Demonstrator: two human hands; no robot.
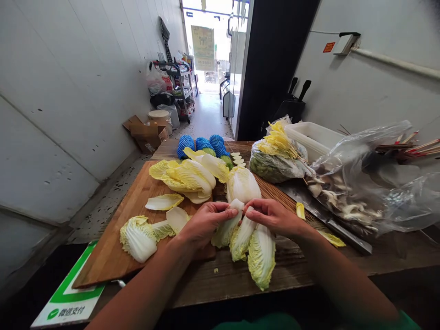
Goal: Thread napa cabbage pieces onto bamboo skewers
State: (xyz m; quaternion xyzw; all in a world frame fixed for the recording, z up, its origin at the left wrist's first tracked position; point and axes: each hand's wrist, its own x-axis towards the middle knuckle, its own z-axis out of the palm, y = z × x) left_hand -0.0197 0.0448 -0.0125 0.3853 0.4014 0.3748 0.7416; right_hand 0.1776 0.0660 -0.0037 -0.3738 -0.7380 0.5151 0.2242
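Observation:
Pinched between thumb and fingers of my left hand [215, 219] is the white stem end of a napa cabbage leaf [224, 233], its tip hanging toward the table. My right hand [271, 214] is closed beside it, fingers on the stem end of another cabbage leaf [241, 238]; whether a thin stick is also in them I cannot make out. A third leaf [261, 256] lies under the right hand on the wooden table. Just beyond the hands sits a pale cabbage head [243, 183]. More cabbage leaves [185, 176] are piled on the cutting board [110, 247].
A cabbage piece [138, 240] lies on the board's near left. Blue-netted vegetables [202, 145] stand at the back. To the right are bamboo skewers [275, 195], a large knife [347, 233], bagged mushrooms [347, 201], a bag of greens [275, 160] and a white bin [314, 137].

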